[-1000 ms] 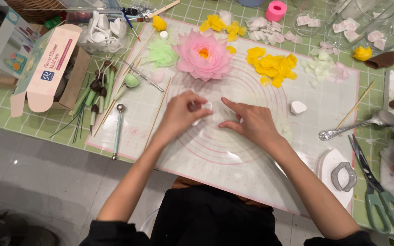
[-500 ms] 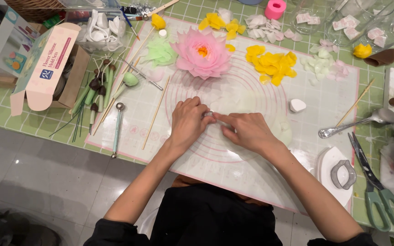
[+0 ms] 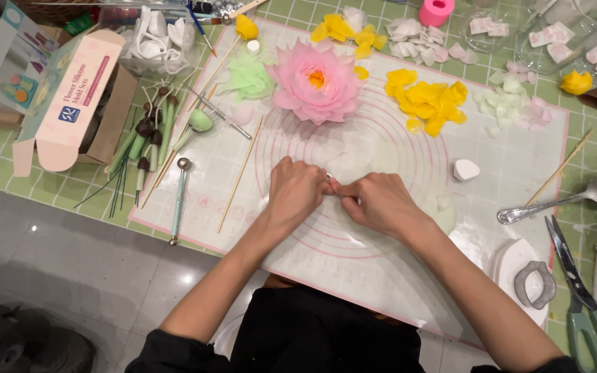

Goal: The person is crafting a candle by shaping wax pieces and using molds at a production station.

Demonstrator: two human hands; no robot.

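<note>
Both hands have drawn together at the middle of the white mat (image 3: 381, 276). Left hand (image 3: 297, 192) and right hand (image 3: 374, 204) pinch a tiny pale piece (image 3: 329, 184) between touching fingertips, below the pink flower (image 3: 316, 79), seemingly to shape it.

A pink flower (image 3: 317, 81), yellow petals (image 3: 428, 101), and a white mat (image 3: 381, 262) ringed with pink circles.
</note>
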